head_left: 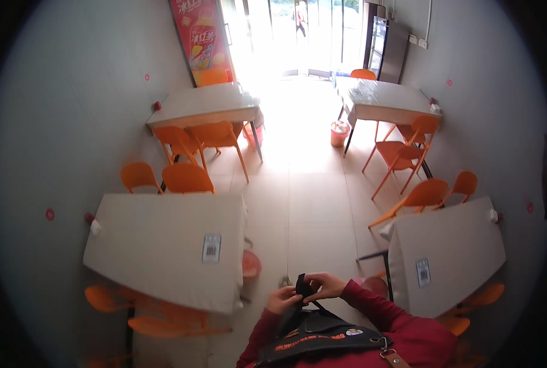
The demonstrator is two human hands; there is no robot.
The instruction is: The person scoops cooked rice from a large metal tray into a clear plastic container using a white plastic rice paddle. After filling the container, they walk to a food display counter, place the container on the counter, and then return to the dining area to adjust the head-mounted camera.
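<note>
My left hand (pixel 282 299) and my right hand (pixel 326 285) meet in front of my body, below the middle of the view. Between them is a black fabric strap (pixel 302 284), pinched in the fingers of both hands. Its lower part runs down to a dark apron (pixel 315 338) worn over my red long-sleeved top (pixel 384 310). The apron bears orange writing and a round badge (pixel 354 332). A metal ring and a brown leather strap (pixel 395 359) show at its right corner. The fingers partly cover the black strap.
Cloth-covered tables (pixel 163 248) (pixel 455 248) flank a tiled aisle (pixel 315 207), with orange chairs (pixel 188 177) around them. A red bin (pixel 251 266) stands beside the left table. Farther on are two more tables, a pink bin (pixel 339 133), refrigerators (pixel 391 50) and bright glass doors (pixel 301 41). A person (pixel 300 18) is outside.
</note>
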